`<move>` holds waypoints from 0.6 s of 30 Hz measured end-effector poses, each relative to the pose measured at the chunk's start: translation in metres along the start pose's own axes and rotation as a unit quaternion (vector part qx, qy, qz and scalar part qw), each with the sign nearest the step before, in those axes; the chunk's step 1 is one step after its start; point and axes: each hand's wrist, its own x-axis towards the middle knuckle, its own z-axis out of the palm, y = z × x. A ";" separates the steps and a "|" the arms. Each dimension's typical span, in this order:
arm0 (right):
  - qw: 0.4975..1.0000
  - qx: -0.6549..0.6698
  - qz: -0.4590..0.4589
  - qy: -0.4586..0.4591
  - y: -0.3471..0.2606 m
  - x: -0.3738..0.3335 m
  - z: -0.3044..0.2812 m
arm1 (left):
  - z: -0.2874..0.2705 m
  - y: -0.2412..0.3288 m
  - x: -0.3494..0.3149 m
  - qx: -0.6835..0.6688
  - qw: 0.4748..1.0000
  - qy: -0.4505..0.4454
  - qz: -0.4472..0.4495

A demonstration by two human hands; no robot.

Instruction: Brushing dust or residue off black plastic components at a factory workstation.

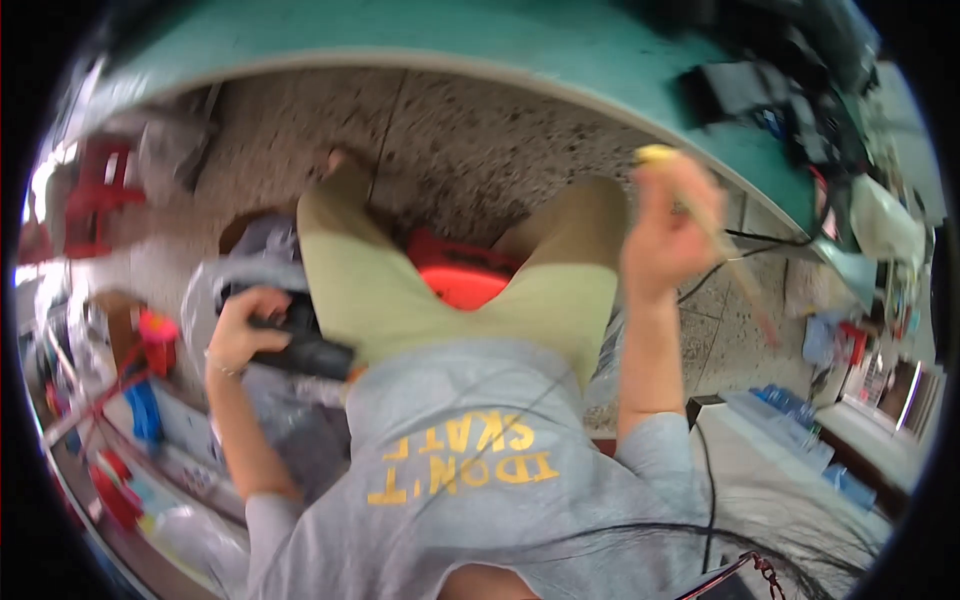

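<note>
My left hand is closed round a dark, black object beside my left thigh. Its exact kind I cannot make out. Raised above my right knee, my right hand grips a thin, light wooden-looking stick, blurred by motion. A yellow piece shows at the top of this hand, and the stick slants down to the right toward a reddish tip.
A green-topped table curves across the far side, with black gear at its right. Plastic bags lie left of me. Further left are red stools and a cardboard box. A red seat shows between my legs.
</note>
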 end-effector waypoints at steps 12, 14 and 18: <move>0.879 0.167 0.432 -0.115 0.142 0.123 -0.094 | -0.025 -0.081 0.024 0.507 0.796 0.268 -0.195; 0.877 0.294 0.377 -0.056 0.096 0.112 -0.085 | 0.008 -0.036 0.005 0.399 0.877 0.234 -0.129; 0.929 0.220 0.296 -0.029 -0.050 0.077 -0.040 | 0.096 0.092 0.002 0.305 0.787 0.359 0.398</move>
